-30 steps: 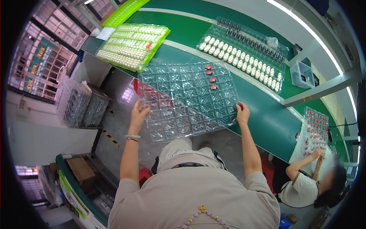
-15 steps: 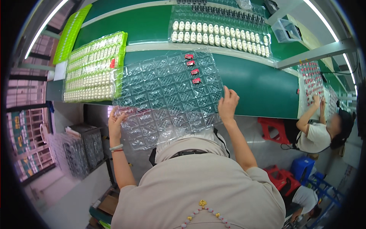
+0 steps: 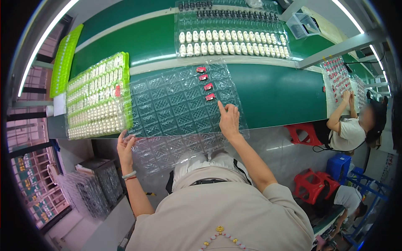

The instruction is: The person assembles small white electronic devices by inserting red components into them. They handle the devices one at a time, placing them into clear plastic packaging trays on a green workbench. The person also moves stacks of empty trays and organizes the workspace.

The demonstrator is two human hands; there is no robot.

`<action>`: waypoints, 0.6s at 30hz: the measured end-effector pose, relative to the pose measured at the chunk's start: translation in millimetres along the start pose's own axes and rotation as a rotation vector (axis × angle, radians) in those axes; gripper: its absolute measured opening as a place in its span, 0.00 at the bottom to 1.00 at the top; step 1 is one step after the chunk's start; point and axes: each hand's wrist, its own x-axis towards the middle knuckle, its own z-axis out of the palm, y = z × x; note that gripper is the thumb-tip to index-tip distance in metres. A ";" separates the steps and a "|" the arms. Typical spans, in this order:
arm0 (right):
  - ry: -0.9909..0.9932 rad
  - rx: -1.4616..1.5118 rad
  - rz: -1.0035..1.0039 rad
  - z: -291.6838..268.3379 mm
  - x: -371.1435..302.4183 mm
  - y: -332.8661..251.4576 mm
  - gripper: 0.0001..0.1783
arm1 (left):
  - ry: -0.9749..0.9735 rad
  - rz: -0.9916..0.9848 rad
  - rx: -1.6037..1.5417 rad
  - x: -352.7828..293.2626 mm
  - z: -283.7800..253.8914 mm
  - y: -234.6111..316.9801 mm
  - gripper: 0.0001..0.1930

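Worn on my head, the fisheye camera looks down from close above, over my shirt [image 3: 217, 201] at bottom centre, toward my hands [image 3: 229, 121] mid-frame and the bench [image 3: 276, 92] above.

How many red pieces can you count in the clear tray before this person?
4, in one line on the clear tray: the first red piece nearest its far edge, the second and third following, the fourth nearest the right hand, which might hide others.

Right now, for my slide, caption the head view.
Four red pieces in a clear tray, left hand holding its edge, right hand nearby.
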 end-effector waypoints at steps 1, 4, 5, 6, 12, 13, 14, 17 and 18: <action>-0.032 0.010 -0.017 3.9 0.8 -2.7 0.30 | 0.009 0.003 -0.004 0.4 -6.3 0.0 0.26; -0.049 0.046 -0.010 -0.1 2.3 -4.4 0.29 | -0.018 0.058 0.061 28.7 -21.2 -1.4 0.27; -0.061 0.034 -0.025 -2.0 0.7 -2.6 0.29 | -0.025 0.074 0.091 40.5 -22.7 4.9 0.28; -0.071 0.021 -0.036 -2.6 0.0 0.8 0.28 | -0.026 0.100 0.118 50.5 -23.1 12.3 0.27; 0.202 0.266 0.104 -30.8 -28.8 18.1 0.22 | 0.017 0.364 0.478 144.7 -72.4 -0.5 0.25; 0.264 0.276 0.157 -44.1 -38.2 29.0 0.20 | 0.042 0.416 0.661 160.2 -73.4 -1.6 0.25; 0.311 0.296 0.212 -49.1 -54.5 39.9 0.18 | 0.114 0.411 0.759 177.0 -84.0 -10.1 0.25; 0.368 0.222 0.556 -38.7 -147.6 81.3 0.14 | 0.290 0.562 1.270 175.9 -3.6 13.0 0.34; 0.343 0.237 0.686 -26.8 -182.6 91.0 0.13 | 0.556 0.493 1.406 215.3 -32.6 -4.0 0.34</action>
